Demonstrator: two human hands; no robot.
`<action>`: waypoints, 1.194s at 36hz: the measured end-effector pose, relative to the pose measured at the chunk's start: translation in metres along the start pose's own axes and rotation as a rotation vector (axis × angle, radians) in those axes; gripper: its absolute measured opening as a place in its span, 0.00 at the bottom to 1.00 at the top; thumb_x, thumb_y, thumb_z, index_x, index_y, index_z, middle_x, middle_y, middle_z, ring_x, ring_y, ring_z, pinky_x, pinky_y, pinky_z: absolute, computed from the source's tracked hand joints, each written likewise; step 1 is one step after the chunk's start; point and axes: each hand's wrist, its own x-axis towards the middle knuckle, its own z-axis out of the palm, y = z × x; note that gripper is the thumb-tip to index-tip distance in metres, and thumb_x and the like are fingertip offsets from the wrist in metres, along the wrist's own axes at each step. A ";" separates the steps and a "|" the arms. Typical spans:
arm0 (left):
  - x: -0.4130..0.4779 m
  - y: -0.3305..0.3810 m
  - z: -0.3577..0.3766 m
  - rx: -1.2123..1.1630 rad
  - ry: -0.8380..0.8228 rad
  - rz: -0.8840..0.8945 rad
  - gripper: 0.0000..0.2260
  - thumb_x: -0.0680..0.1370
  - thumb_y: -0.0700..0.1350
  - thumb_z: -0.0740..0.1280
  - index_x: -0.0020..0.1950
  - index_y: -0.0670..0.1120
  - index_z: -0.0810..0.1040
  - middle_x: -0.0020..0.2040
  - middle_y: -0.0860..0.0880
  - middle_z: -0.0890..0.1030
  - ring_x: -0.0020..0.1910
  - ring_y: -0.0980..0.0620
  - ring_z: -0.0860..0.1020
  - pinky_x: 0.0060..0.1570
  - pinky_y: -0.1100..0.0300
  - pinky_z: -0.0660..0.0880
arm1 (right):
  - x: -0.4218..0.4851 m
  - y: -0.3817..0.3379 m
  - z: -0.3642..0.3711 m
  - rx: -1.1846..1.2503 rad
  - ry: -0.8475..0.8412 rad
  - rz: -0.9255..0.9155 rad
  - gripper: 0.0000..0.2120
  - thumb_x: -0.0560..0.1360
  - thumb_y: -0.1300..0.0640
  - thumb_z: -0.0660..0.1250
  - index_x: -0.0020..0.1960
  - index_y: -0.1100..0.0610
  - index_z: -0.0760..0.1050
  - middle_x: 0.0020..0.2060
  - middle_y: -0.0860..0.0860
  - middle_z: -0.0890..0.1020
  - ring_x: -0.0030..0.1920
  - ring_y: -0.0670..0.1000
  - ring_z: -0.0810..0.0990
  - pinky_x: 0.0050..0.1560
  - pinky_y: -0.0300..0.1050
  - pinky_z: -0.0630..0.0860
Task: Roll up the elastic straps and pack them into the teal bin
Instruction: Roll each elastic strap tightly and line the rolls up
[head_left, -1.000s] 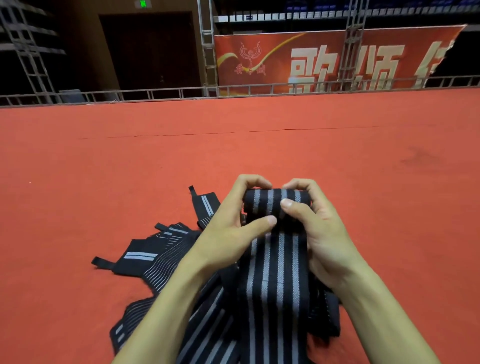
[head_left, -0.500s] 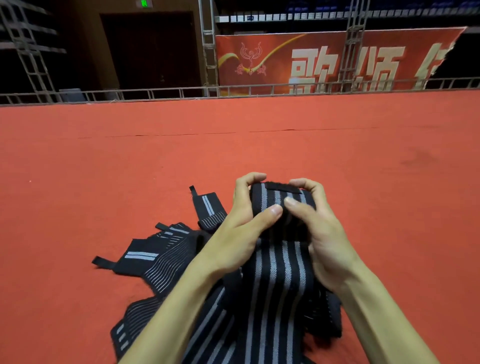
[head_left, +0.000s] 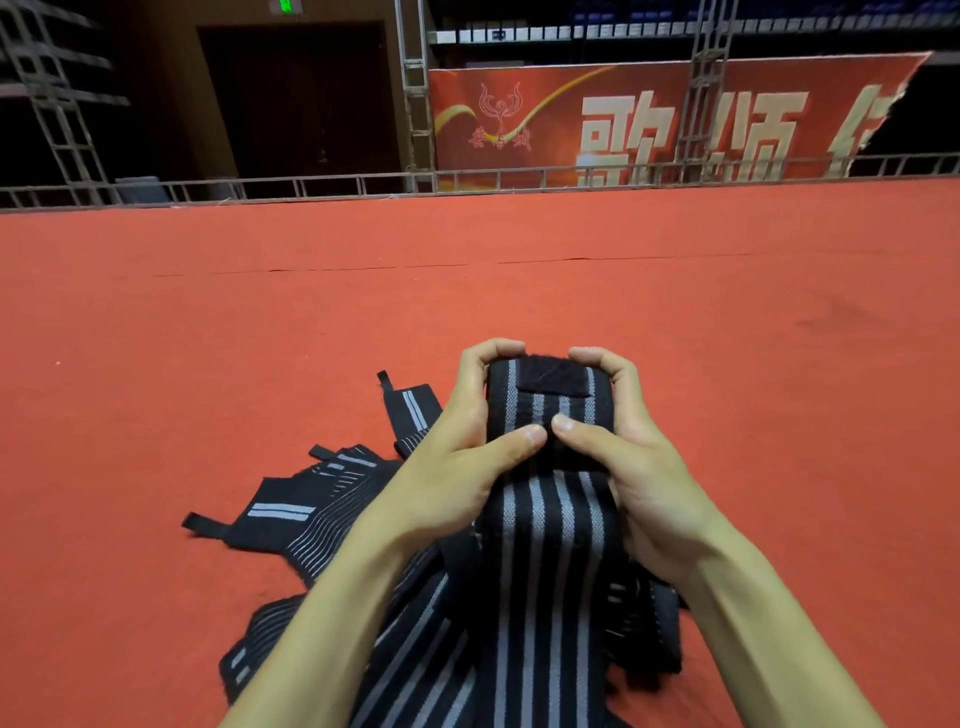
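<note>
Black strap (head_left: 550, 509) with grey lengthwise stripes; orange-red carpet (head_left: 727, 338); red banner (head_left: 649, 114) with cream characters.

Tail of striped elastic strap (head_left: 545, 571) and both forearms (head_left: 311, 649), cut off by the bottom edge. Most fingers of left hand (head_left: 462, 467) and right hand (head_left: 644, 467), hidden behind the rolled end. Part of pile of straps (head_left: 311, 519), covered by the forearms. Lettering of banner (head_left: 509, 114), broken by truss (head_left: 701, 93). Characters on green sign (head_left: 284, 6), clipped at top, unreadable.

One camera sits on the person's head. It looks forward and down. The left hand (head_left: 457, 467), the right hand (head_left: 641, 467) and the striped strap (head_left: 550, 519) they hold are very near it, low in the middle. The red floor (head_left: 208, 322) runs away in front. A rail (head_left: 322, 183) and a red banner (head_left: 519, 119) are far off at the top.
</note>
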 end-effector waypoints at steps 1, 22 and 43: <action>0.000 0.000 -0.001 0.009 0.008 0.010 0.24 0.76 0.37 0.64 0.67 0.55 0.62 0.52 0.65 0.77 0.54 0.61 0.78 0.54 0.64 0.74 | 0.000 0.000 0.001 -0.002 -0.006 0.002 0.21 0.77 0.58 0.69 0.64 0.41 0.67 0.55 0.53 0.83 0.52 0.54 0.84 0.51 0.51 0.82; 0.000 0.001 0.006 0.041 -0.033 -0.001 0.28 0.72 0.48 0.69 0.70 0.60 0.66 0.65 0.45 0.69 0.64 0.53 0.72 0.63 0.55 0.72 | 0.000 -0.008 -0.001 0.152 0.058 -0.031 0.13 0.70 0.55 0.67 0.51 0.52 0.67 0.38 0.51 0.81 0.35 0.50 0.80 0.32 0.44 0.79; 0.001 0.001 0.013 -0.123 0.056 -0.080 0.22 0.74 0.43 0.64 0.66 0.57 0.66 0.50 0.62 0.79 0.51 0.60 0.79 0.51 0.63 0.76 | 0.000 -0.008 -0.004 0.055 0.018 0.013 0.17 0.73 0.53 0.72 0.60 0.46 0.71 0.48 0.53 0.83 0.44 0.51 0.83 0.41 0.47 0.81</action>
